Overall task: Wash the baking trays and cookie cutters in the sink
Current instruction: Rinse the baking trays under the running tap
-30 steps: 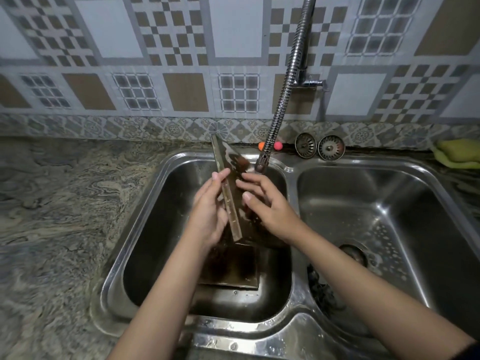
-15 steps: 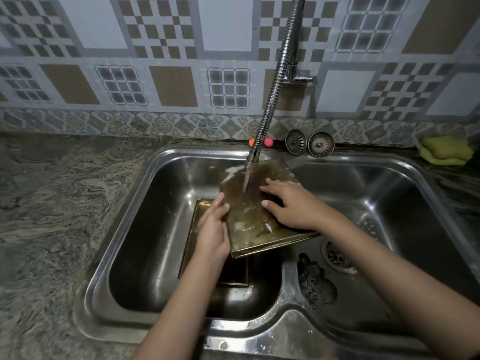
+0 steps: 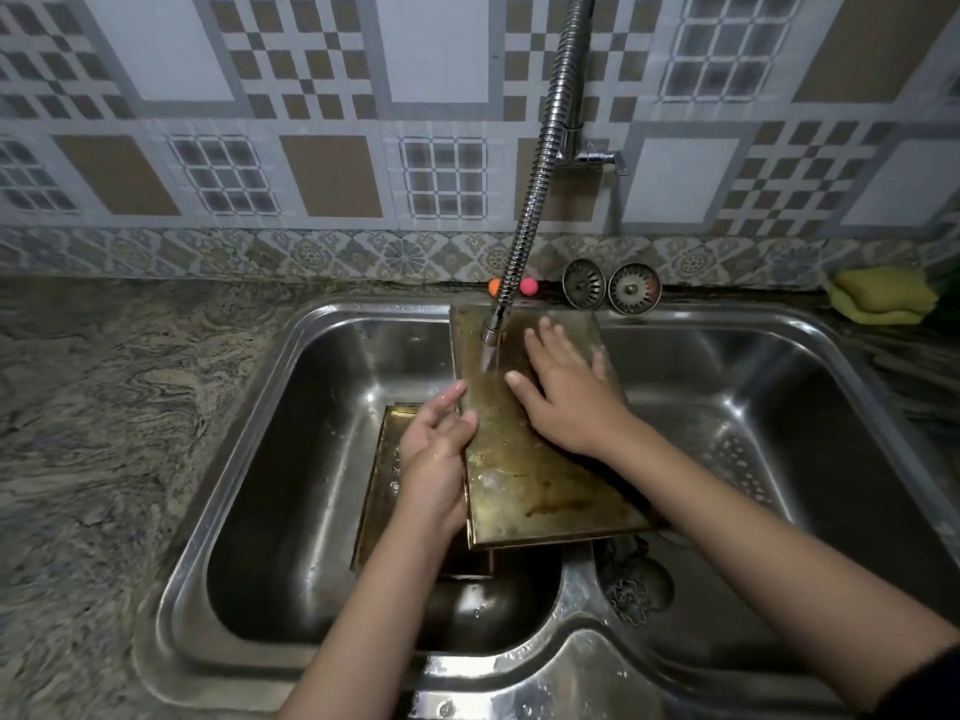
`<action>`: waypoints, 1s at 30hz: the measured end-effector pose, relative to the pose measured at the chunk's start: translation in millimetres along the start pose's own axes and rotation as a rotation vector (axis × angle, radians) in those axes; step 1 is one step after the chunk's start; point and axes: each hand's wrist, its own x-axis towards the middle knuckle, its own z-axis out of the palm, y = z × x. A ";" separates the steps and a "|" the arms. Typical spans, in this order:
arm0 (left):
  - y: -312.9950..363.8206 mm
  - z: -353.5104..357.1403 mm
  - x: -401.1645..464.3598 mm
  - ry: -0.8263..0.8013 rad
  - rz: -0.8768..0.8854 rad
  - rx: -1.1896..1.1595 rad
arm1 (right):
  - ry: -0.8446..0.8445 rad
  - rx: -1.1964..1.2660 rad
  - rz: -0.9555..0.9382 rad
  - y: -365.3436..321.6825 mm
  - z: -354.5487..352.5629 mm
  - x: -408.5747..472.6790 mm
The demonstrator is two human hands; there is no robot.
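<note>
Two hands are washing a baking tray (image 3: 524,470) under running water in the sink (image 3: 322,324).

The left hand (image 3: 434,459) is gripping the tray's left edge, its fingers hidden underneath. The right hand (image 3: 566,392) is lying flat and open on top, fingers spread. The tap (image 3: 492,330) is pouring water just left of the right hand's fingers. A second tray (image 3: 382,491) is sitting below the left hand, mostly hidden. Dark shapes near the right forearm, maybe cookie cutters (image 3: 631,589), are too blurry to tell. Since half a second ago, the right hand has slid up toward the tray's far edge.
</note>
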 end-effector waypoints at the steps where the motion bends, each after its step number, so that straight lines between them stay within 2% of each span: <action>1: 5.1 1.8 -1.5 0.014 0.026 0.016 | 0.017 0.060 -0.054 -7.6 5.1 -1.7; 3: 18.0 2.9 -2.0 0.067 0.063 0.047 | 0.018 0.179 -0.157 -20.5 15.2 -7.2; 5: 31.9 2.0 -3.3 0.127 0.066 0.083 | -0.020 0.245 -0.176 -22.5 23.8 -7.0; 9: 45.9 -0.5 -10.0 0.173 0.016 0.090 | -0.102 0.240 0.044 -6.1 27.1 18.4; 12: 38.6 1.6 -12.9 0.125 -0.052 0.104 | -0.044 0.226 0.113 -11.8 20.4 35.8; 17: 38.9 5.0 -6.3 0.129 -0.095 0.041 | 0.023 0.295 -0.131 -60.9 20.3 7.6; 20: 48.4 -11.8 0.6 0.151 -0.072 0.027 | 0.080 0.218 -0.235 -45.9 28.8 -5.5; 24: 40.5 -22.9 4.3 0.133 -0.085 -0.001 | 0.120 0.091 0.045 -4.9 10.6 19.2; 26: 28.6 -16.5 4.7 0.092 -0.102 -0.070 | 0.182 0.015 0.098 -2.5 0.6 25.9; 28: 19.2 -9.6 9.4 0.071 -0.116 -0.170 | 0.227 -0.101 -0.019 -16.6 2.1 16.7; 30: 17.3 -6.2 16.2 0.057 -0.094 -0.237 | 0.216 -0.162 -0.253 -32.7 16.3 -5.0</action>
